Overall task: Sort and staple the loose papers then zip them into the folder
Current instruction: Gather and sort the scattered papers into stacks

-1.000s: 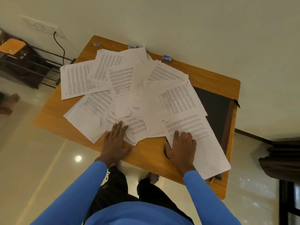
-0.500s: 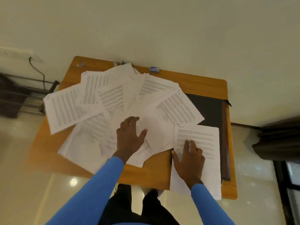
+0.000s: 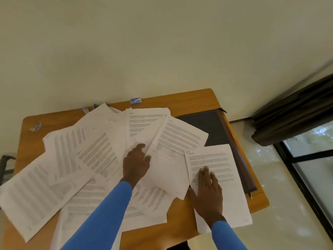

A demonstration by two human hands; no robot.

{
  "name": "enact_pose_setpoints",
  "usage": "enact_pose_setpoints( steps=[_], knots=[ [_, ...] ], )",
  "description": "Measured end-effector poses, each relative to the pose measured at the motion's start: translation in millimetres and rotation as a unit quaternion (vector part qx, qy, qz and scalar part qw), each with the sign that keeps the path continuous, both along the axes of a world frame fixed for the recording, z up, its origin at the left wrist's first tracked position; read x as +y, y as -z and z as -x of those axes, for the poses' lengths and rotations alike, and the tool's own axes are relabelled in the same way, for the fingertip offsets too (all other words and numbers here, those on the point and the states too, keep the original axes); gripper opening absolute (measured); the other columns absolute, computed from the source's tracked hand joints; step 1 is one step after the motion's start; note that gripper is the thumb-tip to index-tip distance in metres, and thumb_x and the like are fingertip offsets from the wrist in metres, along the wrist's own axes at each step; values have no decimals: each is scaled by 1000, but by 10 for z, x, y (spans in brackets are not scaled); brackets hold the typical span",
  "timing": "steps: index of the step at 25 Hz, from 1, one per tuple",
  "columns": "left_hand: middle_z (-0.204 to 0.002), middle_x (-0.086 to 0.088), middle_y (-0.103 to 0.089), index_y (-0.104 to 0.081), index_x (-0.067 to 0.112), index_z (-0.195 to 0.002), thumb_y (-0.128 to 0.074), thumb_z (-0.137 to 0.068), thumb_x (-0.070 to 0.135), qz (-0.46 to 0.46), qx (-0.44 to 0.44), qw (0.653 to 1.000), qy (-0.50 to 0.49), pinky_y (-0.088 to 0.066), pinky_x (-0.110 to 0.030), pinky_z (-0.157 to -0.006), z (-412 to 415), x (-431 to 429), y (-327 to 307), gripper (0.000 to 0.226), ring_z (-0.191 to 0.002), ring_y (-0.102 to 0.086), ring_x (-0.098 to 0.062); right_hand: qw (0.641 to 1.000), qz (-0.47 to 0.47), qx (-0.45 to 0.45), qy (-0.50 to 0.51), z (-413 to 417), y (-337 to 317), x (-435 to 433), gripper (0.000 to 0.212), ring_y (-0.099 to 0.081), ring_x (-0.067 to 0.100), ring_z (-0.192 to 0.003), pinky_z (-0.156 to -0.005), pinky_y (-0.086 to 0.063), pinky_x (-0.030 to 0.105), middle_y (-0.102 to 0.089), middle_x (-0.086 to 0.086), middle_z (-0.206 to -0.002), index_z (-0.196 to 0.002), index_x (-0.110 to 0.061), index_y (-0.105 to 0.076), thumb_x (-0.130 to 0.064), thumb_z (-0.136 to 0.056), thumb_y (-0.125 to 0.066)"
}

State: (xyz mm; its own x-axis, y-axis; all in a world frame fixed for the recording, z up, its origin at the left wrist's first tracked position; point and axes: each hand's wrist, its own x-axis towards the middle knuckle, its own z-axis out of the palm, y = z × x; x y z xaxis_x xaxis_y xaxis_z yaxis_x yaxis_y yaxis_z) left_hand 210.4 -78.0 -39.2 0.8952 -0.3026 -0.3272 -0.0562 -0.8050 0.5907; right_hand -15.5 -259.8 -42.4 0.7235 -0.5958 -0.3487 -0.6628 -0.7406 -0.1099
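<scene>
Well, the loose papers (image 3: 93,159) lie fanned over the left and middle of the wooden table (image 3: 189,98). The left hand (image 3: 136,163) sits among them, fingers bent down onto the sheets; whether it pinches one I cannot tell. Just right, the right hand (image 3: 207,192) presses flat, fingers straight, on a separate sheet (image 3: 216,159) overlapping the dark folder (image 3: 203,123).
</scene>
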Motion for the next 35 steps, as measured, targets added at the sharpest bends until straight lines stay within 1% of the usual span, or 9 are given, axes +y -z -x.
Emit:
enact_pose_setpoints(
  steps=[8, 13, 17, 21, 24, 26, 30, 33, 35],
  knots=[
    [-88, 7, -73, -70, 38, -101, -68, -92, 10, 143, 176, 970, 86, -53, -14, -70, 370, 266, -199, 29, -77, -67, -5, 960, -69, -197, 185, -145, -271, 159, 39, -53, 30, -136, -111, -45, 52, -63, 2, -141, -138, -19, -62, -34, -103, -57],
    [-81, 2, -66, -70, 25, -100, -67, -89, 6, 146, 25, 989, 5, -56, -28, -68, 608, 369, -118, 22, -72, -63, -12, 885, 4, -353, 302, -400, -576, 291, 33, -67, 24, -111, -95, -56, 44, -71, 2, -126, -123, -15, -71, -37, -102, -58],
    [-79, -1, -58, -71, 13, -105, -69, -86, 1, 134, -81, 986, -63, -55, -32, -62, 641, 480, -97, 23, -67, -58, -18, 886, 29, -395, 242, -561, -749, 361, 25, -68, 19, -83, -70, -57, 28, -71, 2, -110, -112, -12, -71, -32, -102, -61],
    [-103, 10, -65, -67, 23, -113, -68, -90, -1, 212, 62, 975, -30, -53, -11, -75, 754, 388, -189, 33, -95, -69, -17, 911, -204, -321, 159, -826, -642, 570, 11, -68, 12, -85, -78, -62, 40, -71, -9, -95, -101, -28, -74, -25, -100, -64],
    [-111, 15, -71, -68, 29, -115, -64, -96, 2, 279, 135, 950, 43, -52, -12, -88, 929, 220, -283, 33, -107, -69, -7, 856, -391, -260, 216, -912, -528, 725, 12, -69, 11, -102, -85, -62, 39, -71, -20, -106, -105, -47, -71, -47, -93, -68],
    [-122, 13, -71, -68, 28, -122, -62, -95, -1, 315, 153, 931, 102, -53, -20, -99, 1009, 152, -314, 41, -117, -66, -4, 868, -366, -253, 221, -893, -469, 716, 35, -69, 12, -104, -84, -61, 31, -72, -13, -113, -122, -36, -67, -52, -90, -70],
    [-128, 17, -67, -69, 31, -122, -70, -93, 17, 313, 209, 919, 114, -55, -32, -101, 826, 93, -325, 32, -120, -62, -1, 872, -141, -332, 330, -788, -618, 362, 13, -67, 28, -92, -73, -48, 28, -69, 8, -99, -102, -7, -65, -18, -97, -63],
    [-143, 14, -55, -54, 36, -137, -72, -89, 37, 154, 72, 972, 163, -49, -36, -106, 470, 83, -231, 51, -127, -53, -6, 871, -10, -339, 355, -572, -694, 35, 18, -54, 23, -88, -76, -48, 36, -61, 12, -100, -110, -1, -63, -14, -97, -62],
    [-163, 6, -32, -42, 33, -149, -71, -88, 39, 29, 0, 947, 319, -35, -43, -118, 268, 5, -146, 69, -149, -32, -17, 881, -45, -301, 363, -437, -629, -106, 24, -58, 22, -92, -83, -50, 35, -63, 9, -103, -120, -5, -62, -15, -98, -62]
  ],
)
